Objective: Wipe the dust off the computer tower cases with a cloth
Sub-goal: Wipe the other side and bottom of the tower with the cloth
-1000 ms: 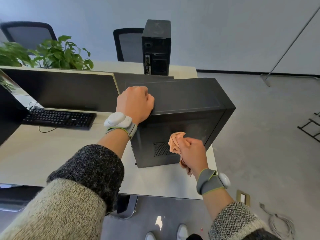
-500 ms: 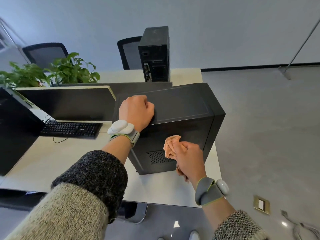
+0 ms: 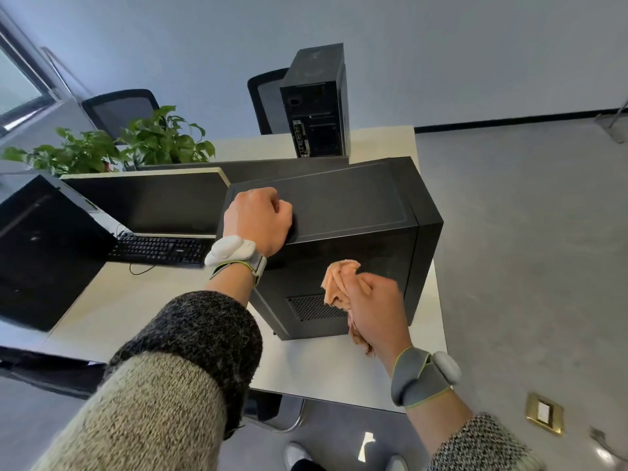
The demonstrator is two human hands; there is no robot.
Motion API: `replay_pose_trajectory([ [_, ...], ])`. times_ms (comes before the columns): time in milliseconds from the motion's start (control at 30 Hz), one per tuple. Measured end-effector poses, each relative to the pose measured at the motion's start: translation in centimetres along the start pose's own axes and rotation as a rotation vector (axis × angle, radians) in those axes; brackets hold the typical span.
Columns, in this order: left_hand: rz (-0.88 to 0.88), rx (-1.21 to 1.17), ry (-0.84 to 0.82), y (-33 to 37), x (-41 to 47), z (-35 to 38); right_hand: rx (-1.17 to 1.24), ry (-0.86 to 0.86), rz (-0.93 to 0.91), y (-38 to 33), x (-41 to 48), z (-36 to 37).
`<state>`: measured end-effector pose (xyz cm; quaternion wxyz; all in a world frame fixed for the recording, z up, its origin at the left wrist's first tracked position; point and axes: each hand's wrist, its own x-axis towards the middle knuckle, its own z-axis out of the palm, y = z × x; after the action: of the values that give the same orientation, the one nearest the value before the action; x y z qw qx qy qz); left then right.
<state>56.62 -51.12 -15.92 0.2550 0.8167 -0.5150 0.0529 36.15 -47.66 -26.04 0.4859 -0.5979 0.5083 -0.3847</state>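
- The near black metal computer tower case [image 3: 339, 212] sits on the pale surface [image 3: 319, 368] close to its right edge; its long axis runs left to right in front of the person
- Its broad panel with a pressed rectangular outline faces up, the side with a small mesh vent [image 3: 316, 307] faces the person, and its darker end cap points to the person's right
- A second black computer tower [image 3: 316, 107] stands upright on the far end of the surface, well apart from the first, its long axis vertical and its port-lined rear panel towards the person; any marks there are too small to read
- The left hand [image 3: 258, 219] is curled into a fist and rests on the near left corner of the near tower's upper panel, with nothing in its grasp
- The right hand [image 3: 377, 314] clutches a crumpled peach-coloured cloth [image 3: 339, 283] and presses it against the side facing the person, just above and right of the vent
- Both wrists carry strapped devices, white on the left [image 3: 231, 249] and grey on the right [image 3: 421, 375]
- Left of the towers lie a black keyboard [image 3: 159, 249], a dark monitor [image 3: 44, 246] and a black divider panel [image 3: 146, 202], with leafy green plants [image 3: 163, 137] behind it
- A brass floor socket [image 3: 544, 413] is set in the grey floor at lower right
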Motion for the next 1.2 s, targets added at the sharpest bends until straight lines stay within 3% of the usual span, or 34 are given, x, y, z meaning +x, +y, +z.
replay_pose_trajectory([
  [133, 0.033, -0.012, -0.005, -0.5, 0.1, 0.1, 0.018, 0.075, -0.085, -0.6, 1.0, -0.1],
  [333, 0.051, -0.037, 0.021, -0.8, 0.0, 0.4, -0.008, -0.002, 0.078, 2.1, -0.1, -0.7],
  [500, 0.038, -0.049, 0.008, -0.4, -0.3, 0.2, 0.015, 0.06, -0.028, 0.4, 1.3, -2.1],
  [700, 0.035, -0.043, 0.004, -0.3, -0.2, 0.0, 0.045, -0.016, 0.145, 3.3, 0.3, -2.3],
  [933, 0.028, -0.027, 0.016, -0.6, -0.1, 0.4, 0.032, 0.124, -0.03, 0.0, 1.9, -3.6],
  [1200, 0.02, -0.036, 0.02, -0.4, -0.2, 0.1, -0.039, 0.077, 0.086, 3.0, 0.4, -3.7],
])
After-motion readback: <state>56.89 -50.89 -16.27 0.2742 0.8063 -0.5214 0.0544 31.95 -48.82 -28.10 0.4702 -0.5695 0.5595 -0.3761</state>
